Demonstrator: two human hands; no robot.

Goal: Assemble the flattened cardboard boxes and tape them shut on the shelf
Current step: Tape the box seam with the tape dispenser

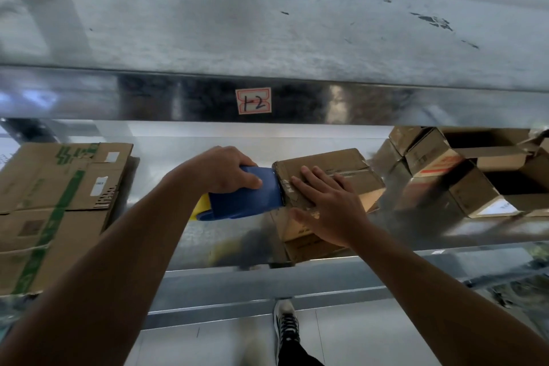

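A small brown cardboard box (332, 166) stands on the metal shelf (208, 235) in the middle of the view. My left hand (228, 169) grips a blue tape dispenser (246, 196) with a yellow part at its rear; the dispenser's front edge sits against the box's left end. My right hand (323, 205) lies flat on the box's top and near corner, fingers spread, thumb over the front face.
A stack of flattened cardboard boxes (56, 205) with green tape lies at the shelf's left. Several assembled small boxes (463, 175) are piled at the right. An upper shelf edge carries a label (254, 100) marked 1-2. My shoe (286, 324) shows on the tiled floor below.
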